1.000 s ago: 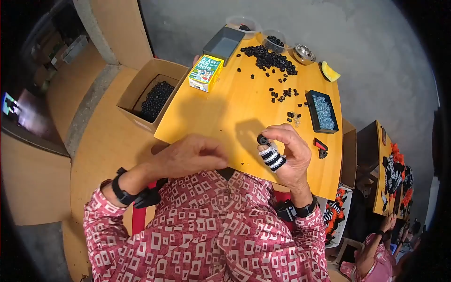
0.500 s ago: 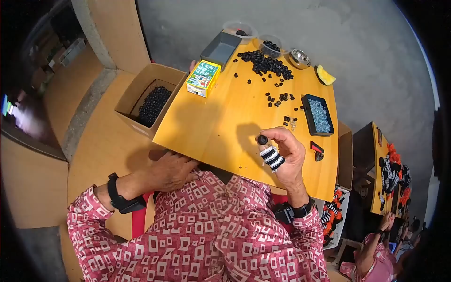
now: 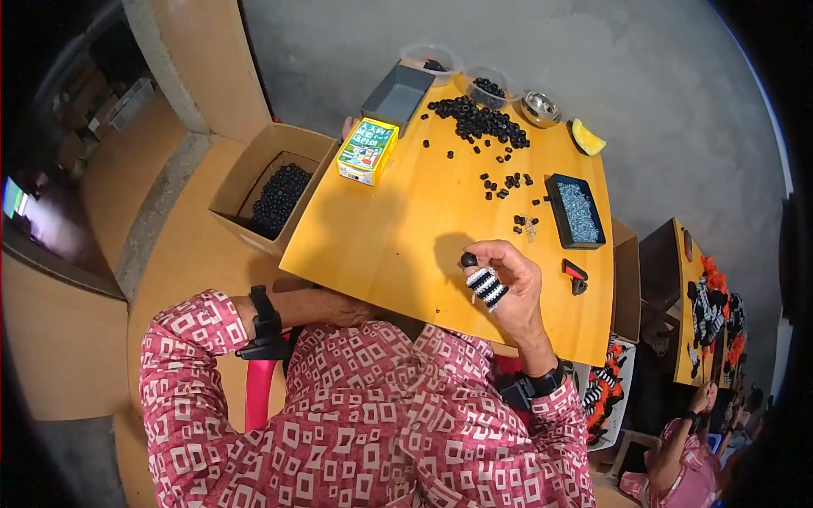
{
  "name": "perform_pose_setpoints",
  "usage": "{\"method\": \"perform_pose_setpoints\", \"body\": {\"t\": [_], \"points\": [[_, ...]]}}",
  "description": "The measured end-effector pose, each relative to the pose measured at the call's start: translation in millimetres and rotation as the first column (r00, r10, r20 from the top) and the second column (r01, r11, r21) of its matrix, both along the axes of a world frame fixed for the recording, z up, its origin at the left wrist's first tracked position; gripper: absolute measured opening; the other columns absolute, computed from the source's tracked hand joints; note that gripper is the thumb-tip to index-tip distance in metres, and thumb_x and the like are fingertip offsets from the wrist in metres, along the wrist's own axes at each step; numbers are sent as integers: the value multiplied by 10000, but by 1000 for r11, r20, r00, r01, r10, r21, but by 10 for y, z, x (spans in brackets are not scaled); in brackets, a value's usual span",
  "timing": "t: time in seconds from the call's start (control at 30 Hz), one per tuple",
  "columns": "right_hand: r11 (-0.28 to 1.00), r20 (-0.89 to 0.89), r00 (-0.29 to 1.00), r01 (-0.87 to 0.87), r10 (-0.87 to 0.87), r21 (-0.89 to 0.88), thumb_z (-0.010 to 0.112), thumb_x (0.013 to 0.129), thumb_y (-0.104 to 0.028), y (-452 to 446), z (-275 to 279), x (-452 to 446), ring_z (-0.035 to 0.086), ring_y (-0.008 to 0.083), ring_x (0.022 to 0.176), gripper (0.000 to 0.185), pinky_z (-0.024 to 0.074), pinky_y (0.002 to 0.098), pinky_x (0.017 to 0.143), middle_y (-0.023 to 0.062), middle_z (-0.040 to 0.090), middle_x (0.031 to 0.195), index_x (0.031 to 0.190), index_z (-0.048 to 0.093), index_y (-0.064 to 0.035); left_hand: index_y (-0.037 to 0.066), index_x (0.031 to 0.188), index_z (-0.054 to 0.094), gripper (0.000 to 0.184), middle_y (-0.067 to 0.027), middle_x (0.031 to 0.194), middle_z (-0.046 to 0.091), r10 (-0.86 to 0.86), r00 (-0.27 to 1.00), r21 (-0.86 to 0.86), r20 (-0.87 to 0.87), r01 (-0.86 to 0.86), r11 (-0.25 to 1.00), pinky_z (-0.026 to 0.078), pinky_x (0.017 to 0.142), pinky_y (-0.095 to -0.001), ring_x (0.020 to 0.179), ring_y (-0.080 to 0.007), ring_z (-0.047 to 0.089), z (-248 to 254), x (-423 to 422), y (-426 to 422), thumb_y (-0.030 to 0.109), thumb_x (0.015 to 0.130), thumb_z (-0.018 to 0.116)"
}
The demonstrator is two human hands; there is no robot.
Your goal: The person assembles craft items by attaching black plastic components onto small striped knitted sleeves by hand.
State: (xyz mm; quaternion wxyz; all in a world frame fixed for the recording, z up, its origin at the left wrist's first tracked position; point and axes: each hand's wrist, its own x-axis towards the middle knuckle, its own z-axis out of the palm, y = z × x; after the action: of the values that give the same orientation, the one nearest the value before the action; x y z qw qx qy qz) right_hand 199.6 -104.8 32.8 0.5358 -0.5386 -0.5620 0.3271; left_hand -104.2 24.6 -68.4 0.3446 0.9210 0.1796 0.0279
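My right hand is above the front part of the table, its thumb and index finger pinched on a small round black piece. Against the same fingers, just below it, is a black-and-white striped knitted piece. I cannot make out how the two are joined. My left hand is down by my lap at the table's front edge, its fingers hidden beneath the tabletop. A red-and-black small tool lies to the right of my right hand.
On the table are scattered black beads, a tray of bluish beads, a yellow-green carton, a grey tray and a metal bowl. A cardboard box of black pieces stands left. Another person's arm shows at right.
My left hand has slid from the top of my lap to under the table edge, its fingers now out of sight. My right hand keeps its pinch nearly in place.
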Motion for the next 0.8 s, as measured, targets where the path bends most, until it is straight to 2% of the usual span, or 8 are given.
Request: {"method": "perform_pose_setpoints", "body": {"t": [0.3, 0.37, 0.43, 0.47, 0.7, 0.8], "points": [[996, 72, 996, -41, 47, -79, 727, 865, -67, -14, 28, -45, 638, 110, 897, 233, 507, 255, 842, 30, 677, 921, 1082, 666, -12, -10, 1209, 583, 312, -220, 1150, 604, 19, 999, 47, -36, -17, 999, 442, 943, -434, 1069, -352, 582, -77, 244, -222, 212, 1002, 512], [992, 55, 996, -59, 65, -109, 731, 868, -75, -17, 36, -57, 636, 108, 907, 238, 508, 257, 843, 25, 679, 926, 1085, 663, -6, -10, 1195, 591, 303, -220, 1133, 610, 18, 999, 57, -39, -16, 998, 449, 928, -431, 1053, -350, 588, -134, 76, -179, 209, 1000, 516], [988, 37, 998, -47, 53, -144, 731, 869, -76, -22, 38, -59, 635, 106, 912, 240, 507, 257, 850, 23, 679, 928, 1087, 662, -3, -10, 1181, 600, 294, -221, 1116, 616, 19, 999, 66, -44, -16, 998, 456, 913, -428, 1037, -348, 594, -96, 406, -198, 205, 998, 519], [983, 20, 999, -38, 42, -177, 731, 871, -78, -19, 40, -58, 633, 105, 918, 241, 507, 256, 856, 20, 679, 931, 1089, 660, 0, -10, 1174, 604, 289, -221, 1108, 618, 20, 999, 73, -46, -17, 997, 460, 906, -426, 1030, -348, 597, -189, -127, -69, 203, 998, 521], [989, 42, 998, -45, 51, -139, 724, 879, -75, 5, -12, -54, 628, 101, 932, 240, 500, 252, 880, 19, 675, 945, 1095, 656, 5, -12, 1124, 634, 262, -224, 1048, 638, 21, 998, 111, -55, -15, 994, 486, 854, -414, 975, -342, 617, -282, -114, 16, 190, 991, 533], [979, 17, 999, -36, 41, -200, 722, 884, -77, 10, -8, -62, 623, 97, 937, 241, 501, 250, 875, 14, 671, 950, 1099, 654, 8, -12, 1102, 646, 252, -225, 1022, 647, 18, 998, 135, -57, -10, 991, 497, 831, -409, 952, -339, 626, -366, -303, 47, 184, 988, 539]]}}
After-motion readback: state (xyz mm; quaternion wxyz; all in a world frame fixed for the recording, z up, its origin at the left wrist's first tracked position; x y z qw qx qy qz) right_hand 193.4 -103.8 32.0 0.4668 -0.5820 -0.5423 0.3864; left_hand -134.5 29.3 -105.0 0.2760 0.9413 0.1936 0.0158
